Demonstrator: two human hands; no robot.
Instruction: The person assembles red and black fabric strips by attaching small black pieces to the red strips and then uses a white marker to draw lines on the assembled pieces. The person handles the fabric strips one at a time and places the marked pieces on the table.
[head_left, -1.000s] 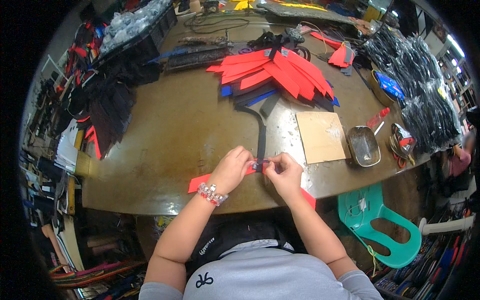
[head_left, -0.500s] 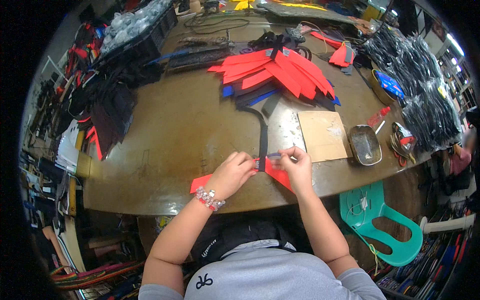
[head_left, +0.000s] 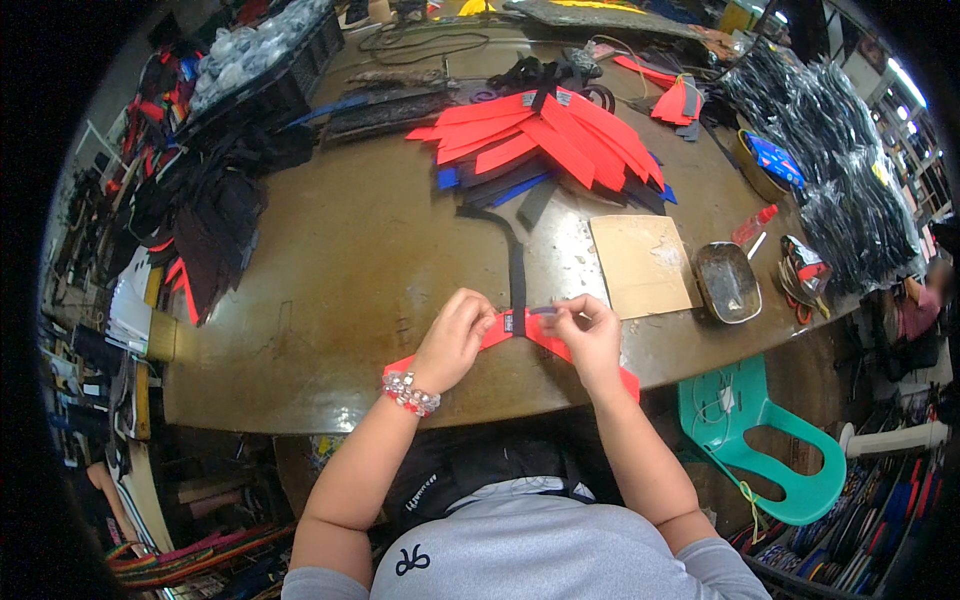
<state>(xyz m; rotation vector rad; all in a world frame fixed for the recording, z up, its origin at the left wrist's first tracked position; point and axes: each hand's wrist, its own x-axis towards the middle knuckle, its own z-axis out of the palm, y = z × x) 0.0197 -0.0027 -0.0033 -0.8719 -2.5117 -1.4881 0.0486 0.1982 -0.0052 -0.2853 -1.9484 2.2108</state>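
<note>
On the table's near edge lies a red strap (head_left: 497,332) with a small printed label, crossed by a black strap (head_left: 517,265) that runs away from me. My left hand (head_left: 452,340), with a beaded bracelet (head_left: 411,394) at the wrist, hovers at the red strap's left part. Its fingertips are pressed together, and anything in them is hidden. My right hand (head_left: 590,335) pinches a small translucent piece with a purple edge (head_left: 543,311), just right of the crossing. The red strap's right part passes under this hand.
Beyond my hands lies a fanned pile of red straps (head_left: 560,135) over black and blue ones. A cardboard sheet (head_left: 641,265), a metal tin (head_left: 728,283) and a red bottle (head_left: 755,225) are to the right. A green chair (head_left: 770,440) stands near right; dark straps (head_left: 215,220) hang at left.
My left hand has drawn back to the left and off the label, now uncovered. My right hand keeps its pinch near the crossing. The view has shifted slightly.
</note>
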